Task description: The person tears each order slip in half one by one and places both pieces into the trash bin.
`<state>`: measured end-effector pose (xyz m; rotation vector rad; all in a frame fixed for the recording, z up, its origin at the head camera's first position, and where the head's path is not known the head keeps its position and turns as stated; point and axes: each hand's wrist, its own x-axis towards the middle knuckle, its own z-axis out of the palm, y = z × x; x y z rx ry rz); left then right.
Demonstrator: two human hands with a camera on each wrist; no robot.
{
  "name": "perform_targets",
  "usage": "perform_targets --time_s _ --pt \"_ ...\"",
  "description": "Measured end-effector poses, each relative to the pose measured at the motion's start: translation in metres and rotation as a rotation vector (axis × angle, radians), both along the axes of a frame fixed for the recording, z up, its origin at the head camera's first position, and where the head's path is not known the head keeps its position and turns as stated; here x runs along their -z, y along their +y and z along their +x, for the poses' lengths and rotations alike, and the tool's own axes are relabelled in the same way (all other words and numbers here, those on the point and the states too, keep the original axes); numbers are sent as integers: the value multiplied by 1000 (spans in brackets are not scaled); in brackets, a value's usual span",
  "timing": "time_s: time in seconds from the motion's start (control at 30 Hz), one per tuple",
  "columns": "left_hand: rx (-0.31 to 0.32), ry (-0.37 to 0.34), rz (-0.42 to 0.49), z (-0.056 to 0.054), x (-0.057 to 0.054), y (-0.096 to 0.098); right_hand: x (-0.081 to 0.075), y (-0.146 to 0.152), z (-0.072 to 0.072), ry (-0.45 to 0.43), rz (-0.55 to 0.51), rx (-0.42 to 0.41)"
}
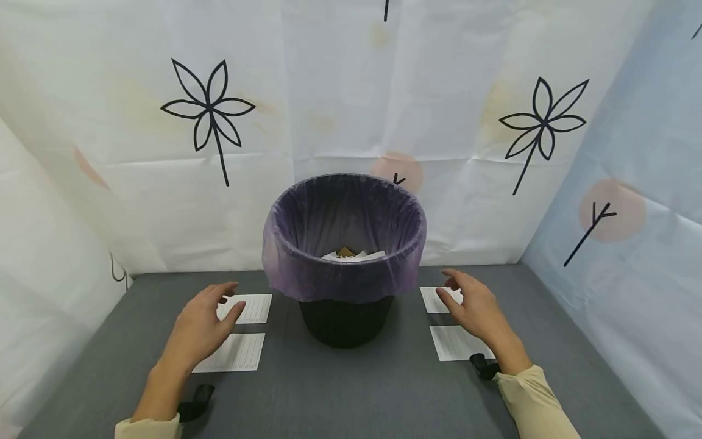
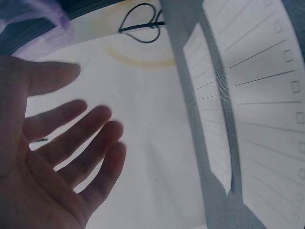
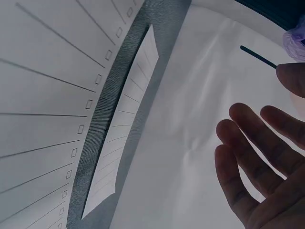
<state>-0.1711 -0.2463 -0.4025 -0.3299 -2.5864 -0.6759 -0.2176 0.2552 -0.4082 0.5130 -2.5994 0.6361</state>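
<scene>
A dark bin with a purple liner bag [image 1: 342,280] folded over its rim stands upright at the back middle of the table. Inside it show white paper scraps [image 1: 353,256] and a brown piece. My left hand [image 1: 200,326] hovers left of the bin with loosely bent fingers and nothing in its grasp; in the left wrist view its palm and spread fingers show. Beneath it lie two lined white sheets, the nearer one [image 1: 238,353] and the farther one [image 1: 255,309]. To the bin's right, my right hand [image 1: 477,305] is likewise bare, above a near sheet [image 1: 455,342] and a far sheet [image 1: 432,300].
The grey table [image 1: 345,396] ends at a white cloth backdrop [image 1: 340,91] printed with black flowers. A bluish cloth side [image 1: 647,183] rises on the right, a white one [image 1: 49,274] on the left. A black strap piece sits at each wrist.
</scene>
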Motion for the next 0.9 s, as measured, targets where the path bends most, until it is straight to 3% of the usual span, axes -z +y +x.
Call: perform_targets --time_s 0.2,0.33,0.6,0.9 --pt "70 -48 90 3 -5 -15 -4 -5 3 -1 -100 -66" --pt "52 -150 130 8 2 -29 -8 -8 6 -16 -132 -95" --pt "18 -267 162 18 22 -59 -14 -12 12 -85 -157 -135" --pt "-25 -362 132 18 27 -70 -6 -25 29 -196 -194 -199"
